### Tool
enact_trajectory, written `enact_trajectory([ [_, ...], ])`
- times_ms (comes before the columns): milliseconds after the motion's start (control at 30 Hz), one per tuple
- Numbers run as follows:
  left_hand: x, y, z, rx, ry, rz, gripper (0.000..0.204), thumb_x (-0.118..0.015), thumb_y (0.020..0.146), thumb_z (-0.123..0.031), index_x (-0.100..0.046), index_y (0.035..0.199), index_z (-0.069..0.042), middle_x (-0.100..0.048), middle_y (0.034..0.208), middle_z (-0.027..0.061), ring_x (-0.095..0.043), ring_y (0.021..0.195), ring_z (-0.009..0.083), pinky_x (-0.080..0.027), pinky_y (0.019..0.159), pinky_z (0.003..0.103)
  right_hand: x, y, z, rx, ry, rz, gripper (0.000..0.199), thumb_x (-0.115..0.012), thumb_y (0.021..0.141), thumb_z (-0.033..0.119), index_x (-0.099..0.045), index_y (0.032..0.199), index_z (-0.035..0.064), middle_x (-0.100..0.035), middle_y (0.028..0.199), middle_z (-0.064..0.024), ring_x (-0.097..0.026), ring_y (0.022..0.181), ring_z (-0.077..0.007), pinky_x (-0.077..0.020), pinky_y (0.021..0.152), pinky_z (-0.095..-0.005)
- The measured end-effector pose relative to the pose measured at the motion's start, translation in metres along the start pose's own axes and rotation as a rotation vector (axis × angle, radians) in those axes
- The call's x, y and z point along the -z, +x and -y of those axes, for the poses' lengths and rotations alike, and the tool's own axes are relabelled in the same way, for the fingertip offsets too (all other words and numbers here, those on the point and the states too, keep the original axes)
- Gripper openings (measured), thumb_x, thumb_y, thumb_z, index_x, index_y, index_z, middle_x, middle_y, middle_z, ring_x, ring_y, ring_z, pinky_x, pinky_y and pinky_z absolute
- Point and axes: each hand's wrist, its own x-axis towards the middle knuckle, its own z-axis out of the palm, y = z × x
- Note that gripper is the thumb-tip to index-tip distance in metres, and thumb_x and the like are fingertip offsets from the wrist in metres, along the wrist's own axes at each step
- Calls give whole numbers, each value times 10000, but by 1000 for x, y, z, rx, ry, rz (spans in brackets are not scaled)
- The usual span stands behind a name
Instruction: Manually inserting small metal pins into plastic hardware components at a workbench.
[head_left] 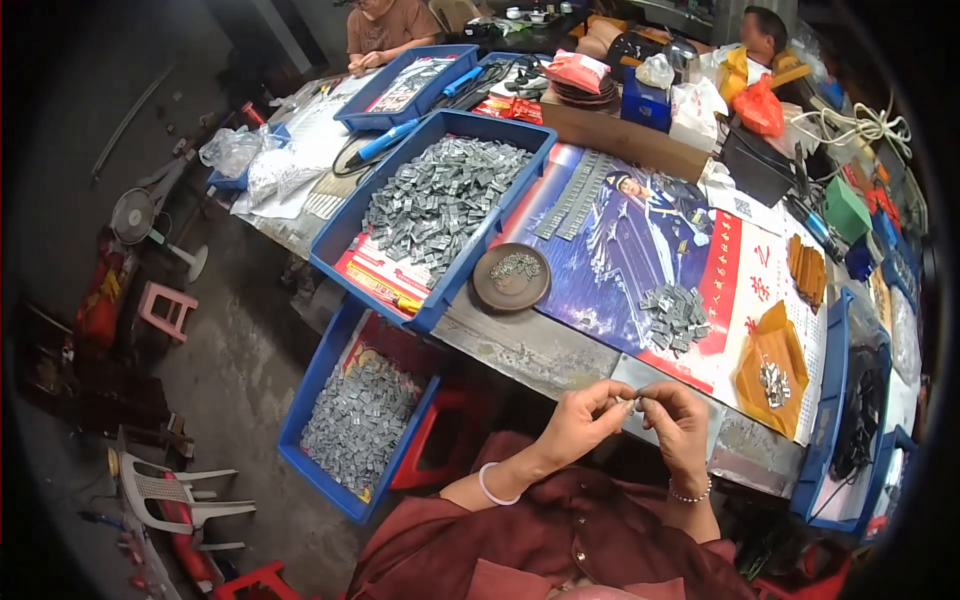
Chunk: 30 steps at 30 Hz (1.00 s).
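A small grey metal piece (632, 402) is pinched between the fingertips of the left hand (583, 418) and right hand (676, 420), both closed on it, held just before the table edge (540, 352); a loose pile of grey pieces (674, 318) is seen near, on the poster (610, 250); a brown dish (511, 277) sits beside the blue tray (352, 225) of pieces.

Both forearms rise from the lower edge, elbows bent. The left hand (580, 415) and the right hand (678, 420) meet fingertip to fingertip, fingers curled and pinched together. A bracelet circles each wrist.
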Motion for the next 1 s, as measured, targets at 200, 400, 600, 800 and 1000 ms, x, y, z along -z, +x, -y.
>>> enact_trajectory([
  [200,-4,2,-3,-8,80,-6,185,-590,911,-111,-604,1052,9,-560,636,-13,-521,597,24,-424,538,209,2,0,5,10,-116,50,123,-564,883,-4,-611,996,-21,-637,909,-47,-589,780,-88,-472,660,-221],
  [400,-3,0,2,-25,152,18,141,-589,912,-108,-604,997,4,-570,667,-21,-508,605,22,-411,536,213,3,-3,3,54,-202,59,145,-587,869,-6,-552,1009,14,-590,874,-3,-556,767,-60,-444,627,-201],
  [600,-2,0,-1,-101,178,15,110,-582,905,-92,-580,922,17,-543,647,3,-457,578,24,-383,498,232,0,-2,9,-32,-183,59,123,-604,862,9,-551,970,-15,-611,860,-35,-594,787,-89,-480,705,-236],
  [800,-3,0,-5,-63,77,14,95,-572,915,-84,-588,941,6,-556,665,-18,-476,594,13,-394,520,209,-1,1,5,-90,-58,68,108,-624,884,73,-563,942,6,-598,849,-8,-547,756,-69,-445,659,-212],
  [1000,-4,-3,-4,-91,133,-16,93,-572,920,-86,-595,960,-6,-576,665,-27,-507,598,17,-408,541,190,-4,0,3,-46,-3,71,74,-612,892,64,-567,898,6,-572,824,5,-521,732,-64,-430,647,-208],
])
